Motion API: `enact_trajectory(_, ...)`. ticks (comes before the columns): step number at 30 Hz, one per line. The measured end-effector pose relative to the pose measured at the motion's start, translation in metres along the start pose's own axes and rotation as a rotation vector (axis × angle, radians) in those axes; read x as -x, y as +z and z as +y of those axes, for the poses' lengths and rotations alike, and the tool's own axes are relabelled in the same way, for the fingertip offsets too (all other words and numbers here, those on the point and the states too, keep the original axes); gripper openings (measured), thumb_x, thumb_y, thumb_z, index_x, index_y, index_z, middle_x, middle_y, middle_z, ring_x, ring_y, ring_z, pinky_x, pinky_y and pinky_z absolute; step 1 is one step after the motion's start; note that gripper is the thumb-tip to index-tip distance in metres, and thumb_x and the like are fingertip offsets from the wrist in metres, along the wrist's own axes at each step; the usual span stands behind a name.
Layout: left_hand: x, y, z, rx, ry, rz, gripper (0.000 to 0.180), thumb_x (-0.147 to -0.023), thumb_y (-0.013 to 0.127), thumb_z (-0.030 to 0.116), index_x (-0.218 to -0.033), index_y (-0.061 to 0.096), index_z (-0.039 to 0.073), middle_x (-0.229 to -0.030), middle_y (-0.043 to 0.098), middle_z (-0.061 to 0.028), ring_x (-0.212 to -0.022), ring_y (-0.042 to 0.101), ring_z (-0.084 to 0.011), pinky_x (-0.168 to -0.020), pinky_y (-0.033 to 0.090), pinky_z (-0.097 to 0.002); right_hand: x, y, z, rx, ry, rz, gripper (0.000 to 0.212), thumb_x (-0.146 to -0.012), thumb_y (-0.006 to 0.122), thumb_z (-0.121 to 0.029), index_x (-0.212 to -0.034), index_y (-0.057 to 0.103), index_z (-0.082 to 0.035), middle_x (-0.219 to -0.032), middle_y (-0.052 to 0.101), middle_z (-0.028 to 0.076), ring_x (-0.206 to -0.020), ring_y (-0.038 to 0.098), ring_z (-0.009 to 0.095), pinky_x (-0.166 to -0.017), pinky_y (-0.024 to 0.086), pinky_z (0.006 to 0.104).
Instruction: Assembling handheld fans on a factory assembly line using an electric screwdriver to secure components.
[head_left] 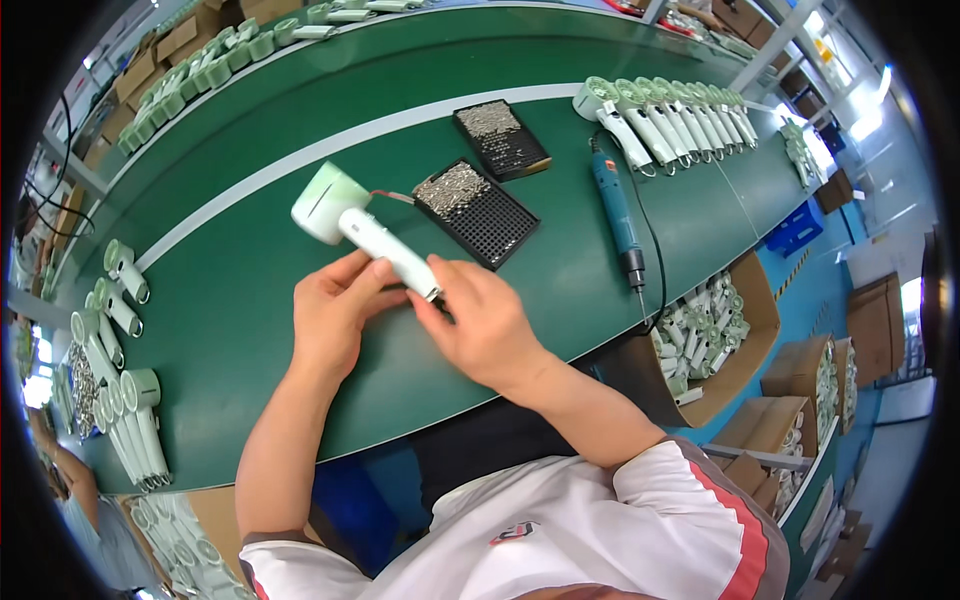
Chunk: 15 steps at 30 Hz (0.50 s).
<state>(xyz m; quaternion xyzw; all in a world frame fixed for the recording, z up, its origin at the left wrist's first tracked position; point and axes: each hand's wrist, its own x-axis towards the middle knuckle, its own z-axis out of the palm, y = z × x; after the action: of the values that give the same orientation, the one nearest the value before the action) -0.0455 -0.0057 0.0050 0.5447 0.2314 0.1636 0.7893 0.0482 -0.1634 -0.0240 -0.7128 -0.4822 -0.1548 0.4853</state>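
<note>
Between my two hands, above the green work surface, is a handheld fan (385, 245) with a pale green round head and a white handle, tilted with its head toward the far left. My left hand (335, 310) holds the handle from below with thumb and fingers closed. The fingers of my right hand (485, 320) pinch the handle's lower end. Just beyond lies a black perforated tray (495, 225) partly filled with small metal screws, and a second such tray (525, 155) sits behind it. A thin red and silver tool (392, 196) touches the nearer tray's edge.
A blue electric screwdriver (615, 205) with a black cable lies right of the trays. Rows of fans (660, 120) line the far right, and more fans (135, 420) stand at left. A carton (765, 330) of fan parts sits below the right edge. Another person's arm (70, 465) shows at far left.
</note>
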Motion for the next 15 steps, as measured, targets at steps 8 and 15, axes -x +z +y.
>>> enact_trajectory(8, -0.006, -0.016, 0.002, 0.167, -0.024, -0.061, 0.033, -0.097, 0.071, 0.017, -0.117, 0.065, -0.009, -0.112, 0.072, -0.0138, -0.102, 0.071, -0.0234, -0.092, 0.057, -0.0397, -0.007, 0.001, -0.007, 0.167, -0.328, -0.024, 0.051, -0.075, 0.079, 0.005, -0.124, 0.066, 0.007, -0.115, 0.065, 0.023, -0.087, 0.065, 0.035, -0.073, 0.056, 0.0394)
enact_trajectory(15, -0.010, -0.023, 0.003, 0.201, 0.024, -0.127, 0.037, -0.095, 0.071, 0.012, -0.123, 0.061, -0.011, -0.118, 0.071, -0.0191, -0.108, 0.071, -0.0272, -0.099, 0.055, -0.0401, 0.000, -0.005, -0.006, -0.398, 0.137, -0.127, 0.040, -0.091, 0.068, 0.003, -0.130, 0.062, 0.011, -0.118, 0.066, 0.019, -0.095, 0.070, 0.021, -0.077, 0.060, 0.0292)
